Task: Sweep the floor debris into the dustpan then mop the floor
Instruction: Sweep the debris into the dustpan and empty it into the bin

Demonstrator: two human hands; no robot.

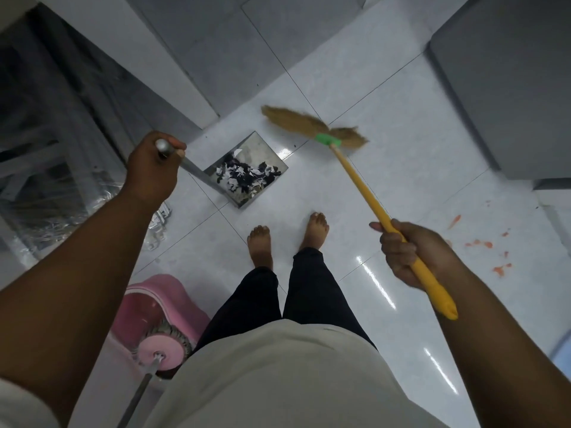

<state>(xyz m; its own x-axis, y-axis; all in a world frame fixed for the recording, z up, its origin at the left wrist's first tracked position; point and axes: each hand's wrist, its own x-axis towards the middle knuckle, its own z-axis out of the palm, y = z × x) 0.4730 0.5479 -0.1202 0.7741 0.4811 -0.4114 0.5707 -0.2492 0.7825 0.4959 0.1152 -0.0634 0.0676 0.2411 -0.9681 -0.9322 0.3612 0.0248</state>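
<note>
My left hand point(153, 168) grips the top of the metal dustpan's long handle. The dustpan point(265, 149) rests on the white tiled floor just ahead of my bare feet and holds a heap of black and white paper scraps point(244, 177). My right hand point(411, 251) is closed around the yellow handle of a broom point(358, 177). Its straw head point(296, 122), fixed by a green collar, hovers blurred just beyond the dustpan's far corner. A pink mop head point(160, 350) sits in a pink spin bucket point(160, 301) at my lower left.
Orange stains point(482, 244) spot the tiles at the right. Grey cabinets or walls point(506, 75) close in at the back and right. Plastic-wrapped metal shelving point(46, 168) stands at the left. My bare feet point(290, 239) stand in the middle of the glossy floor.
</note>
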